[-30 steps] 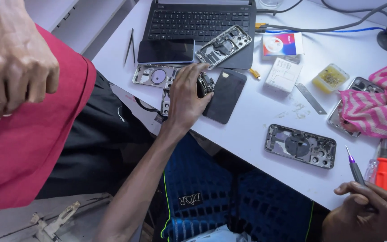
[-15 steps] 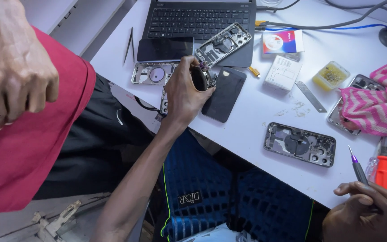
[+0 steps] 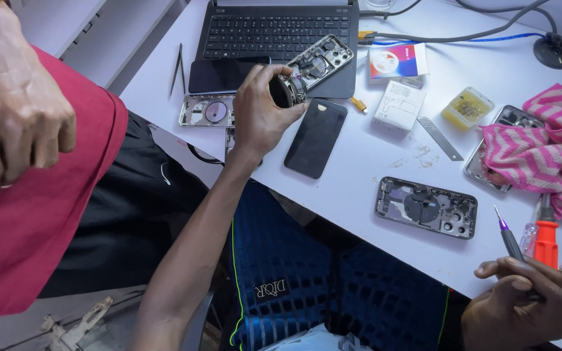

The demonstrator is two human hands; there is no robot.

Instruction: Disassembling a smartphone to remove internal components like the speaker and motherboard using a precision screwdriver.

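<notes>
Left hand (image 3: 261, 110) has lifted off the bench (image 3: 359, 188) since a second ago, now closed around a small dark round part (image 3: 286, 91), held above the black phone panel (image 3: 315, 138) near the laptop (image 3: 274, 32). Right hand (image 3: 521, 299) unchanged, gripping the purple-tipped screwdriver (image 3: 508, 237) at the bench edge. Open phone housing (image 3: 426, 207) untouched between them.

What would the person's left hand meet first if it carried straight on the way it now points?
Probably the opened phone frame lying on the laptop; the left hand, holding a small dark round part, points that way. Depth is uncertain.
</notes>
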